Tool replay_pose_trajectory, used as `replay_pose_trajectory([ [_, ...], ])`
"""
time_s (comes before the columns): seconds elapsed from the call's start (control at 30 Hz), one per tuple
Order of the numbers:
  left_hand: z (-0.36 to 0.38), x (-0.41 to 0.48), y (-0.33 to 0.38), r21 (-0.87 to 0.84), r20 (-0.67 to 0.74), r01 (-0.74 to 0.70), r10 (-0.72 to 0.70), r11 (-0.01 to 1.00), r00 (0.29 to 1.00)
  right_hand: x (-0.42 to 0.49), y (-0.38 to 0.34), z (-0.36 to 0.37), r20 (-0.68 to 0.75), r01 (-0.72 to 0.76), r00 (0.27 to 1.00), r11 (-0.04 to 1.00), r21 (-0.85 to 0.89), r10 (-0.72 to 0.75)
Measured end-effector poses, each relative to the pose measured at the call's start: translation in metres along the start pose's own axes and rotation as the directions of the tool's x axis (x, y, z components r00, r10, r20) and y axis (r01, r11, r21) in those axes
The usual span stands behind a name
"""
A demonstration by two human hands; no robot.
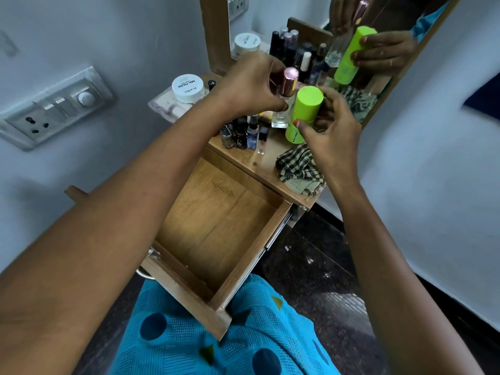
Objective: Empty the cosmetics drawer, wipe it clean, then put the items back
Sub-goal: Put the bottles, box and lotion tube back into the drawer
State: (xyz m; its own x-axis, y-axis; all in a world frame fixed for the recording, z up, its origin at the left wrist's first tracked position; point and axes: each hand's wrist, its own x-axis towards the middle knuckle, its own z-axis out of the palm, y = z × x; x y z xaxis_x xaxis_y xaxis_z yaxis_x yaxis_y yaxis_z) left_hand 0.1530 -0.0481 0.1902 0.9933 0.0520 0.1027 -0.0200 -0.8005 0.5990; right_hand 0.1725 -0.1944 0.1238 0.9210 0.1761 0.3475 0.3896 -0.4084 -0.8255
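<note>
**Drawer bare, two bottles in hand**

My left hand (251, 82) is curled round the neck of a glass bottle (282, 115) with a pink metal cap. My right hand (332, 131) grips a lime-green tube (305, 109) from the side, thumb across its front. The two containers are upright and just beside each other, over the back of the bench (267, 158). From this angle I cannot tell whether their bases rest on the wood or hang just above it.

Near them on the bench, to the left, stands a cluster of small bottles (243, 133). Further left, a white jar (188, 87) sits on a clear box. A checked cloth (300, 171) lies crumpled at the bench's front edge, below my right hand. The mirror (270, 12) behind shows more bottles lined up at the back.

Below the bench the drawer (216, 226) is pulled fully out over my lap, with nothing in it. So the emptying looks done, or done but for these two. I judge either that the wipe is yet to come or that the first items are about to go back. The wooden drawer floor looks dry and bare, with a faint dark line across it. I see no loose dust, though the picture is too soft for me to call it clean.
</note>
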Motion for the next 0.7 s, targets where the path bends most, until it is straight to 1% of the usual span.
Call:
replay_pose_trajectory([
  [0.2, -0.004, -0.041, 0.008, -0.109, -0.023, -0.012, 0.010, 0.994, 1.000, -0.032, -0.017, -0.012, 0.012, 0.024, 1.000, 1.000, 0.014, -0.024],
  [0.37, 0.004, -0.077, -0.008, -0.133, -0.005, 0.023, -0.024, 0.991, 1.000, -0.067, -0.022, -0.006, 0.053, 0.016, 0.998, 0.998, 0.060, -0.019],
  [0.5, 0.015, -0.102, -0.028, -0.203, 0.038, 0.073, -0.067, 0.976, 0.997, -0.094, -0.019, 0.009, 0.108, -0.041, 0.994, 0.997, 0.071, 0.033],
  [0.57, 0.021, -0.112, -0.039, -0.205, 0.057, 0.086, -0.076, 0.975, 0.995, -0.105, -0.016, 0.019, 0.136, -0.064, 0.989, 0.997, 0.051, 0.056],
  [0.7, 0.038, -0.122, -0.061, -0.143, 0.074, 0.103, -0.093, 0.984, 0.993, -0.124, -0.007, 0.037, 0.220, -0.108, 0.970, 0.994, 0.011, 0.103],
])
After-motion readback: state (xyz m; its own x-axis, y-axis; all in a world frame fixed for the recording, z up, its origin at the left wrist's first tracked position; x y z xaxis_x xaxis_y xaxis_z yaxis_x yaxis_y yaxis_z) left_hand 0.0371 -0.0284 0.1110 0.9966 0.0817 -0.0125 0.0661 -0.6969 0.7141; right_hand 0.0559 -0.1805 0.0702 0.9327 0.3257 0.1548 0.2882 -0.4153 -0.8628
